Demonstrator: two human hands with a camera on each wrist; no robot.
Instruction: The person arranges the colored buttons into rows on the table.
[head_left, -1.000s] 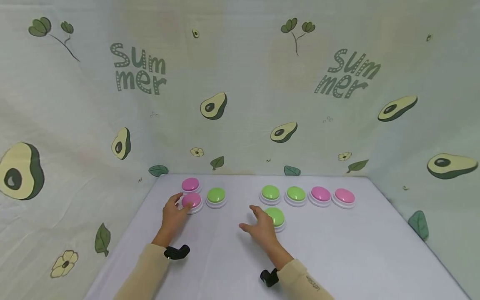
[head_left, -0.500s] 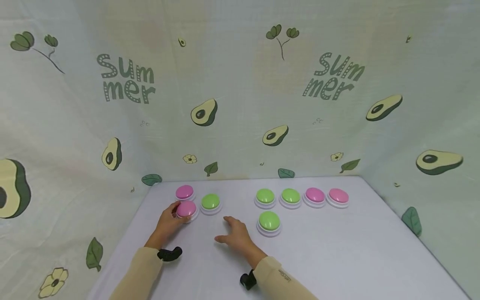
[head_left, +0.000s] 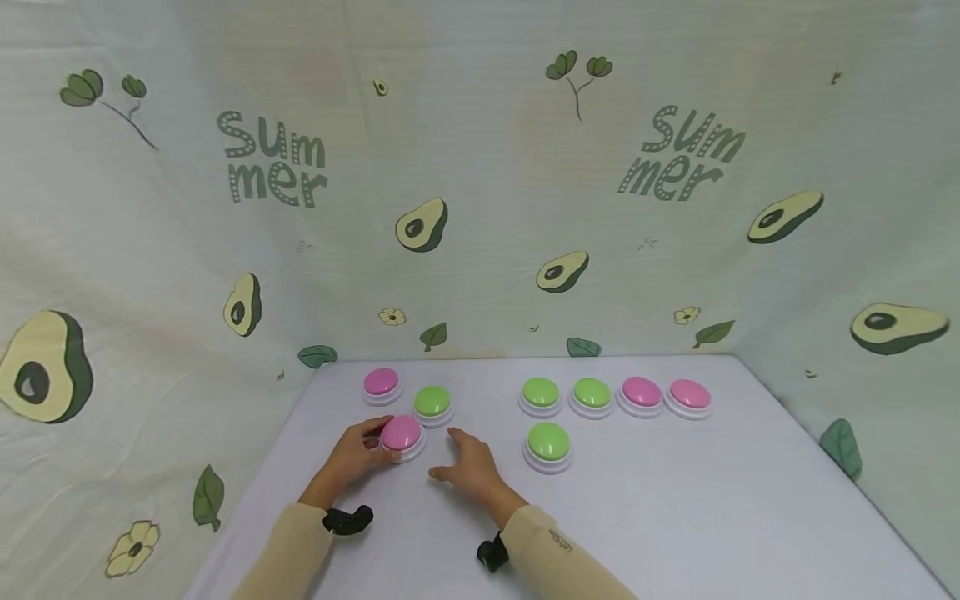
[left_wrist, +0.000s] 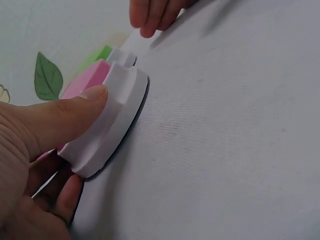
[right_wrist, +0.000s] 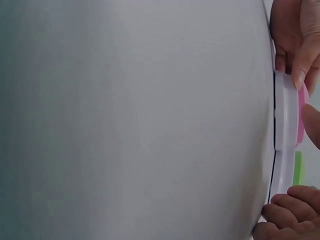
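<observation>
Head view: left of lower centre, the left hand [head_left: 348, 460] grips a pink button [head_left: 401, 432], covering part of its base; just right, the right hand [head_left: 476, 473] spreads thumb wide from fingers. White table [head_left: 637, 521], avocado-print cloth [head_left: 480, 142] behind. Left wrist view: upper left, the pink button partly hides a green button [left_wrist: 105, 52]; the right hand is cut off at top. Right wrist view: the right edge crops both hands.

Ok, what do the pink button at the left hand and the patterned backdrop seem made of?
Pink button: probably hard plastic; its cap has a soft sheen, its white base looks smooth, with moulded steps. Patterned backdrop: likely fabric, matte, judging by faint creases.
</observation>
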